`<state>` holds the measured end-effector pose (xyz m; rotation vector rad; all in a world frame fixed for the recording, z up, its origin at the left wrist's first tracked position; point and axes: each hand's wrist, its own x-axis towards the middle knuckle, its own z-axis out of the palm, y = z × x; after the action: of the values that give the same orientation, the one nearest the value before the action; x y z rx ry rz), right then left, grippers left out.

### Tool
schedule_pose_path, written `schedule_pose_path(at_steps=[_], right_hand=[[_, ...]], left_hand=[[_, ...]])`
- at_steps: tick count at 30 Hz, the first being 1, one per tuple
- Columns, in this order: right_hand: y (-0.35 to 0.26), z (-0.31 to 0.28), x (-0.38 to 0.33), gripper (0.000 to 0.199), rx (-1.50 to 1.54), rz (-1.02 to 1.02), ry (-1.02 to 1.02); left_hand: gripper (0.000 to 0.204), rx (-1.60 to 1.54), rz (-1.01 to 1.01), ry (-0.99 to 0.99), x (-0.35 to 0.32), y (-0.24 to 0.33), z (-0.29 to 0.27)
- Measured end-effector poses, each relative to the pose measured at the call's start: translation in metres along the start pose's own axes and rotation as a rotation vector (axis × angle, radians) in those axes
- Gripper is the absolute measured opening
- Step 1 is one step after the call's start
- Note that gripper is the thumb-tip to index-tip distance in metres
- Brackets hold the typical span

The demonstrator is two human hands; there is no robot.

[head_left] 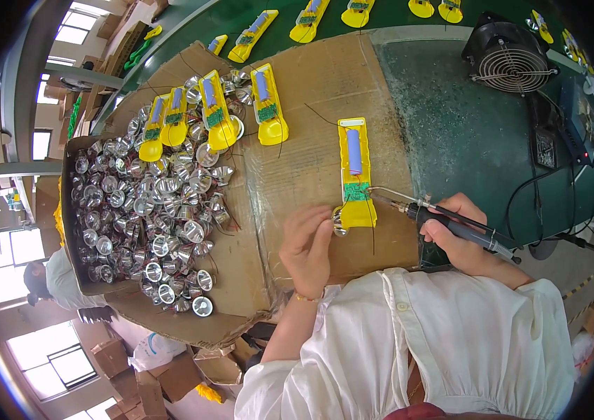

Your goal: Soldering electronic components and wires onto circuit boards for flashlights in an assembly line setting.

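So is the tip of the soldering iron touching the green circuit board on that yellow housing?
Touching. In the head view the soldering iron, held in the right hand, has its tip meeting the right edge of the green circuit board with no gap visible.

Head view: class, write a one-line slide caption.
Right hand holds soldering iron to yellow flashlight half; left hand steadies its reflector.

— What are we wearing here?
— We've got a loose white garment with wide, gathered sleeves and a small white button near the shoulder seam.
— Anything on our hands?
— Both are bare; a thin bracelet circles our left wrist.
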<state>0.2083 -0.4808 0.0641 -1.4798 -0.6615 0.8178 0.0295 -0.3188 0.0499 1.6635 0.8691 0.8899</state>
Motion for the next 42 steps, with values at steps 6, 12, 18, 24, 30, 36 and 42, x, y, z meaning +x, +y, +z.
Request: schedule_pose_path(at_steps=[6,12,18,24,30,36,42], right_hand=[[0.001,0.001,0.0,0.019,-0.036,-0.005,-0.026],[-0.003,0.001,0.001,0.015,-0.065,-0.048,-0.065],[-0.001,0.006,0.004,0.017,-0.079,-0.05,-0.043],[-0.003,0.007,0.005,0.019,-0.101,-0.067,-0.08],[-0.002,0.006,0.004,0.018,-0.117,-0.154,-0.06],[-0.003,0.0,0.001,0.017,-0.092,-0.1,-0.01],[0.0,-0.008,0.006,0.019,-0.064,-0.178,0.071]], left_hand=[[0.007,0.042,-0.261,-0.161,0.015,0.024,0.018],[0.011,0.303,-0.091,-0.259,0.024,0.021,0.021],[0.012,0.405,-0.032,-0.252,0.026,0.018,0.025],[0.011,0.423,-0.042,-0.271,0.026,0.018,0.024],[0.01,0.405,-0.024,-0.262,0.028,0.016,0.024],[0.009,0.38,-0.068,-0.247,0.028,0.019,0.026],[0.009,0.422,-0.033,-0.228,0.027,0.016,0.026]])
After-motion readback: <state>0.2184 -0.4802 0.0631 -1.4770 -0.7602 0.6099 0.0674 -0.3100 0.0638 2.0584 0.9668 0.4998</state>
